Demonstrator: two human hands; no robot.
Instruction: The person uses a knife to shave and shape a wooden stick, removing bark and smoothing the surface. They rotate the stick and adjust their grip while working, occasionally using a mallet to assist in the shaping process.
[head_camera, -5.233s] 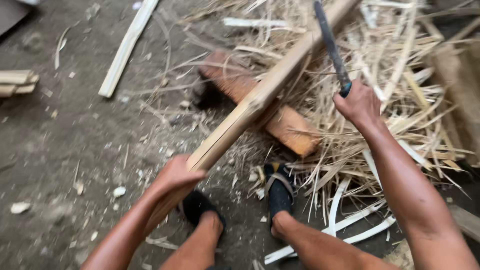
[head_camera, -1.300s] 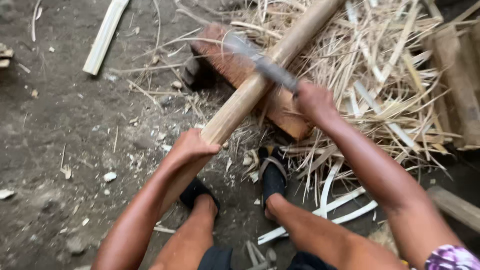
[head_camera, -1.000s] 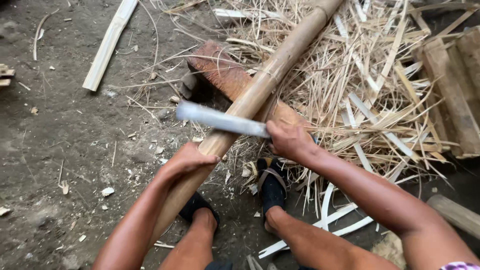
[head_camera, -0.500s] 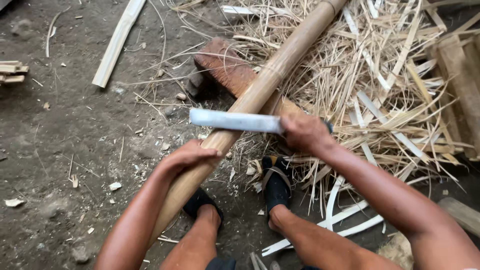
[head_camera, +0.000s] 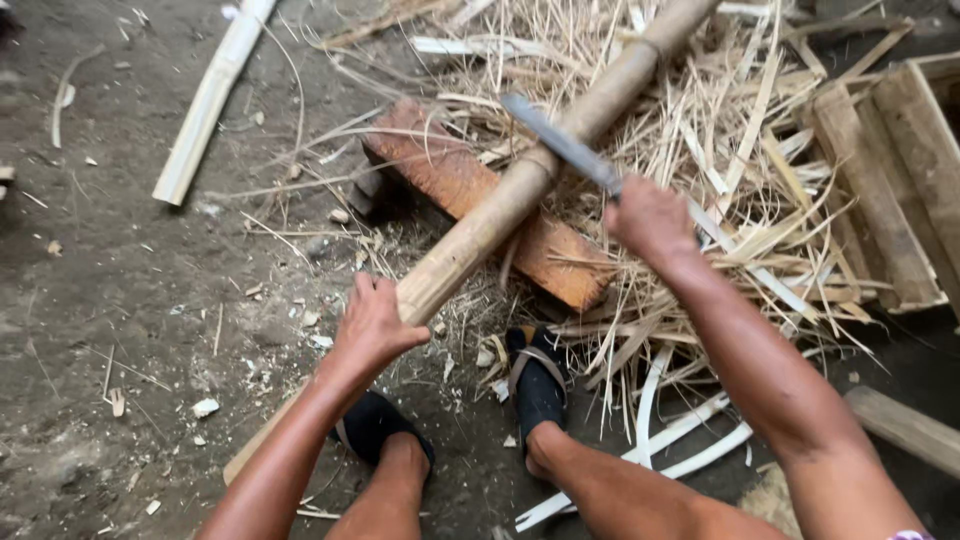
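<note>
The left hand (head_camera: 375, 325) grips a long bamboo pole (head_camera: 520, 190) that lies slanted across a reddish wooden block (head_camera: 450, 180). The right hand (head_camera: 650, 215) is clenched on a machete (head_camera: 560, 145), blade resting against the pole, above a pile of bamboo shavings (head_camera: 720, 170)

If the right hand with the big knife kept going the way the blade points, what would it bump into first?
Probably the bamboo pole. The right hand holds a knife whose blade points up and left, already across the pole where it rests on the wooden block. Depth is unclear, so the blade may sit just above it.
</note>
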